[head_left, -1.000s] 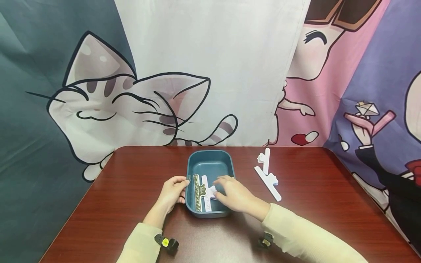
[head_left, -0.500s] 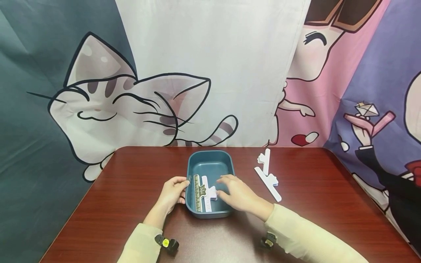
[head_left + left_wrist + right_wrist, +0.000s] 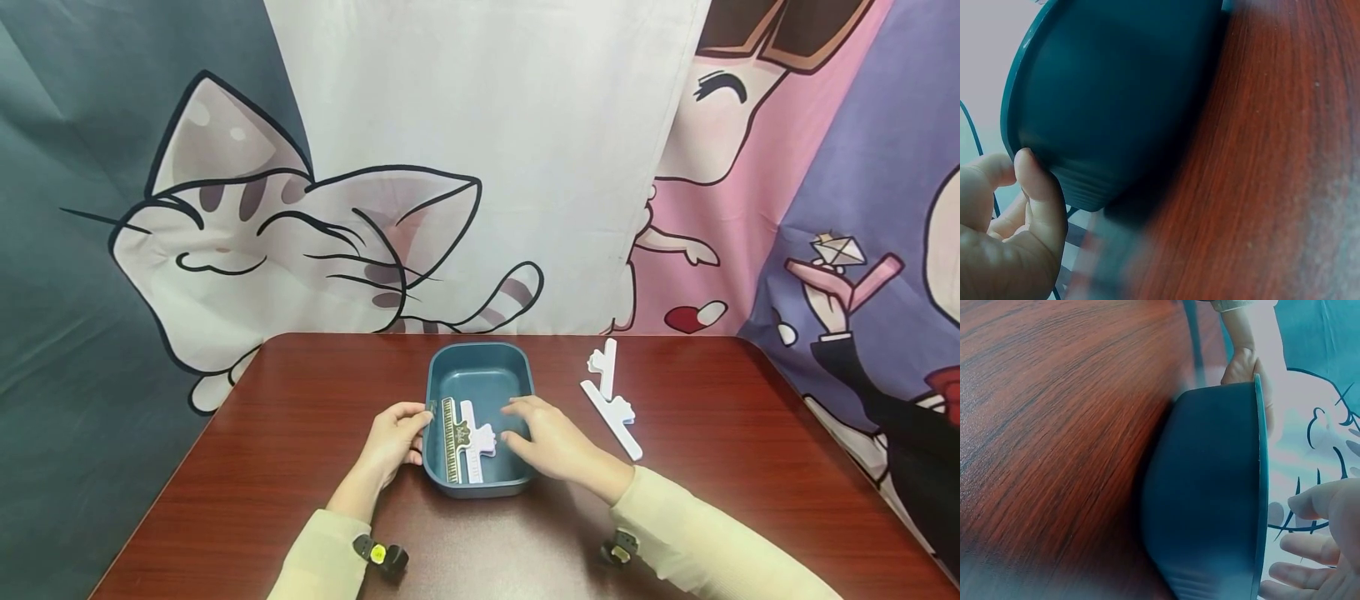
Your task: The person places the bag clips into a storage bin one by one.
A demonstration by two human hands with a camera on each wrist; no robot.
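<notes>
A dark blue plastic box (image 3: pixel 480 492) stands in the middle of the table. Inside it, along the left, lie a gold-patterned long clip (image 3: pixel 451 442) and a white long clip (image 3: pixel 471 454), side by side lengthwise. At the box's left side, my left hand (image 3: pixel 390 440) pinches the rim, as the head view shows; in the left wrist view a fingertip (image 3: pixel 1027 164) lies against the outer wall. My right hand (image 3: pixel 551 437) hovers over the box's right rim, holding nothing, its fingers spread and bent slightly. Its fingertips point toward the white clip, a small gap away.
Right of the box, a white long clip (image 3: pixel 611 421) lies slanted on the reddish-brown table (image 3: pixel 315 400). Just behind it is another white clip (image 3: pixel 608 367), nearly touching it. A printed cloth (image 3: pixel 480 100) with cartoon figures hangs at the table's back edge.
My right hand has drawn back a little to the right, away from the white clip in the box, letting it go. My left hand has stayed at the rim.
</notes>
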